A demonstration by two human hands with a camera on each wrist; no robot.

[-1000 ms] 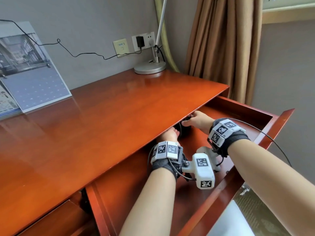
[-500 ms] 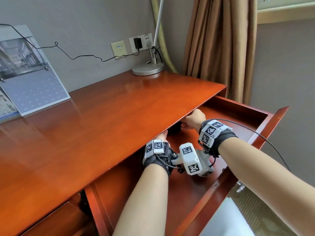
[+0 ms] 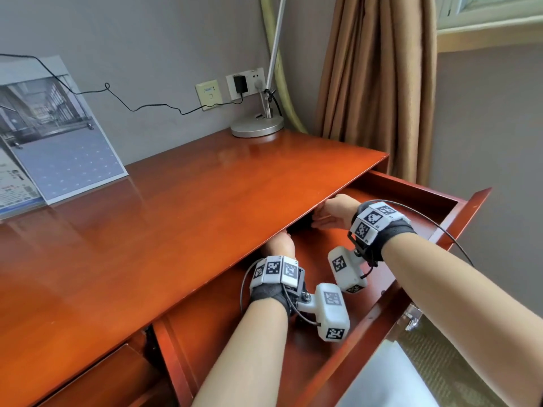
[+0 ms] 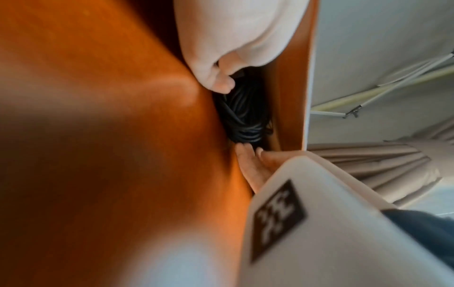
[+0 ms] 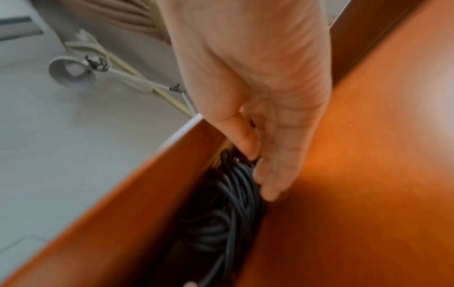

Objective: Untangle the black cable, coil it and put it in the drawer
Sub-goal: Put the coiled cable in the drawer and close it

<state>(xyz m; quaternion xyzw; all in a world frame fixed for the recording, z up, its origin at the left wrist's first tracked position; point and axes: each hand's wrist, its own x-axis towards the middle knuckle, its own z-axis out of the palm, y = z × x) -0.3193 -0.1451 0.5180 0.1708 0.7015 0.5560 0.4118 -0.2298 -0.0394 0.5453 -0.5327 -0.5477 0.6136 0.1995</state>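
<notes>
The black cable (image 5: 228, 213) lies as a coiled bundle deep in the open drawer (image 3: 470, 207), under the desk top's edge. Only a dark sliver of the cable (image 3: 299, 226) shows in the head view. My right hand (image 5: 258, 155) has straight fingers whose tips rest on the far end of the coil; the same fingertips (image 4: 250, 161) show in the left wrist view. My left hand (image 4: 221, 77) is at the near end of the cable (image 4: 243, 114), which runs in between its thumb and curled fingers. In the head view the left hand (image 3: 279, 245) reaches under the desk top, fingers hidden.
The red wooden desk top (image 3: 176, 230) overhangs the drawer's back part. A lamp base (image 3: 257, 126), a calendar (image 3: 58, 148) and a plugged-in charger lead (image 3: 147, 105) stand at the wall. A brown curtain (image 3: 376, 83) hangs right of the desk.
Both hands have gone a little deeper under the desk top's edge with the coil. The right hand's fingers have straightened against it.
</notes>
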